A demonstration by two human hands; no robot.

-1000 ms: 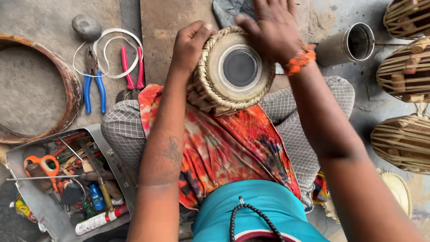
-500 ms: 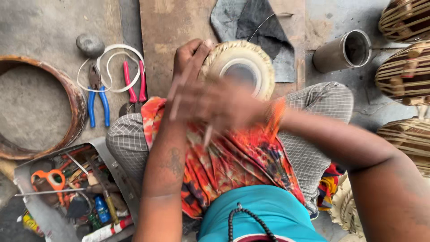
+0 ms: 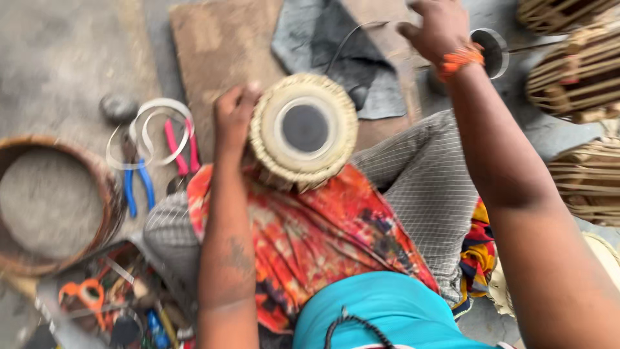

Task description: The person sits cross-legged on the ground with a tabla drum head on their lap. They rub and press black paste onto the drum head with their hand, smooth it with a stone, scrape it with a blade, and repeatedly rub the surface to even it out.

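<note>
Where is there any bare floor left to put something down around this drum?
The brown board beyond the drum is mostly bare on its near-left part, bordered by the grey cloth. Grey floor beyond the pliers is open. The tool tray and the right side with stacked drum frames are crowded.

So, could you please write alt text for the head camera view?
A seated person's left hand grips the side of a small round drum with a black centre resting on their lap, while the right hand is raised above a grey cloth. Blue-handled pliers lie left.
</note>
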